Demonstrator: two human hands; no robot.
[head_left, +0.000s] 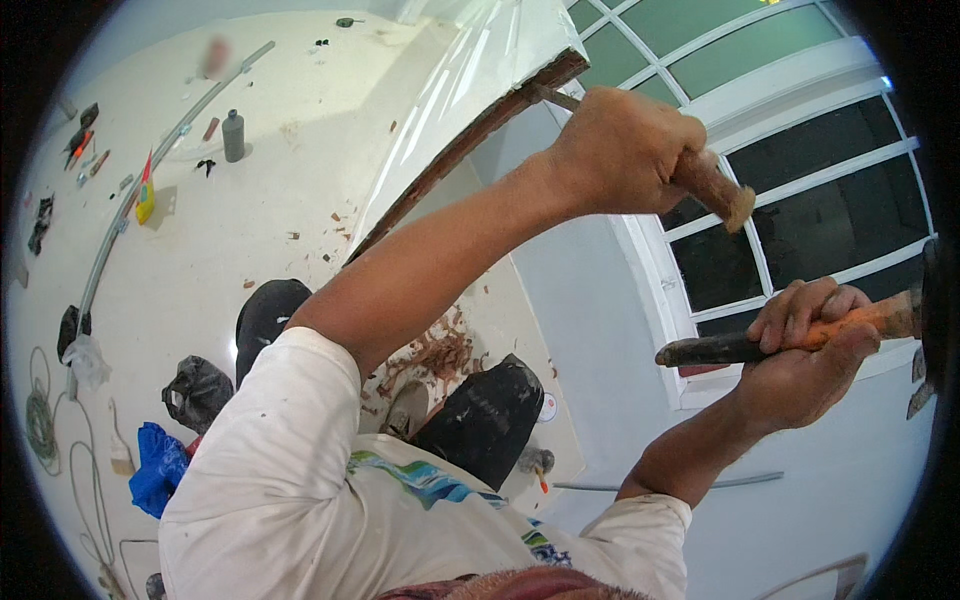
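On the white floor at my far left stands a small yellow squeeze bottle with a red pointed cap, and just beyond it a grey upright bottle with a dark cap; I see no signs or screens

We saw a chisel with a worn brown wooden handle, frayed pale at its butt, held slanted with its metal blade set against the raw brown edge of a white door. The hammer had an orange handle with a dark end and lay nearly level, its metal head at the right rim.
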